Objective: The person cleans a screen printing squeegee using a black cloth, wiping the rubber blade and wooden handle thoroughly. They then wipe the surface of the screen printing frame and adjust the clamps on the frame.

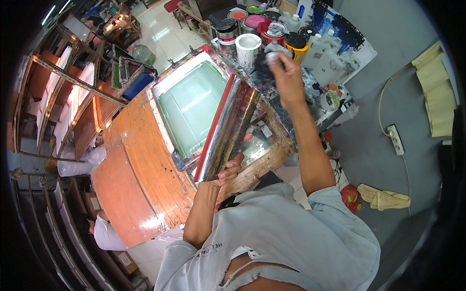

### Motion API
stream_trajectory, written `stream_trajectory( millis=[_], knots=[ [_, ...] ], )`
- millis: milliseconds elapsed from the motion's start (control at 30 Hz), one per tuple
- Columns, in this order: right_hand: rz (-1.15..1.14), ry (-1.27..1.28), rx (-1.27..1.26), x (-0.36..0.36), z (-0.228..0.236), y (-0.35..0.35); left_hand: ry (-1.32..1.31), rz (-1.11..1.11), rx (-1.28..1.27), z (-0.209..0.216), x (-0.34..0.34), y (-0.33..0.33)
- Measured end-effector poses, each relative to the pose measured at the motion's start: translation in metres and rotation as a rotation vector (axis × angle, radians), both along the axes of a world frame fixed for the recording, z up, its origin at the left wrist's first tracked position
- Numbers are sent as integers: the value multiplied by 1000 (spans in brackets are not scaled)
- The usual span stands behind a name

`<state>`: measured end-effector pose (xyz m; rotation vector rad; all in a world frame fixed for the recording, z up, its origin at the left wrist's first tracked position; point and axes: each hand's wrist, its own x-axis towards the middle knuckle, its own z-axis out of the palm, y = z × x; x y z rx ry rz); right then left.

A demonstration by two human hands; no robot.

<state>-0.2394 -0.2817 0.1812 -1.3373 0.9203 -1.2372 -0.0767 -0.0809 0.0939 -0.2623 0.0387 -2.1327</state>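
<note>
Squeegee held over the screen frame
Left hand (228, 173) grips the squeegee (227, 128) at its near end; right hand (286, 77) closed on a dark rag (264, 72) by the white cup (248, 49), bench far edge.

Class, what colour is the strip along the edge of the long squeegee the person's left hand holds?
Red, running along the squeegee blade edge; clearest in the head view.

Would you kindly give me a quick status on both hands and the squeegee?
Left hand grips the long squeegee at its near end. Right hand holds a dark rag beside the white tub. Paint cans crowd behind.
</note>
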Motion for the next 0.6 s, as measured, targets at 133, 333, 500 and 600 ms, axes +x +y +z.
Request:
stream_trajectory(
  millis=[133, 333, 500, 600],
  knots=[
    [110, 147, -442, 30, -13, 35, 44, -44, 12, -3, 0, 9],
    [282, 152, -153, 37, 1, 50, -287, 89, 43, -2, 18, 26],
    [169, -226, 22, 58, -12, 63, -836, 262, -55, 7, 25, 39],
    [134, -477, 326, 64, -12, 64, -1563, 370, 32, 19, 33, 48]
  ],
)
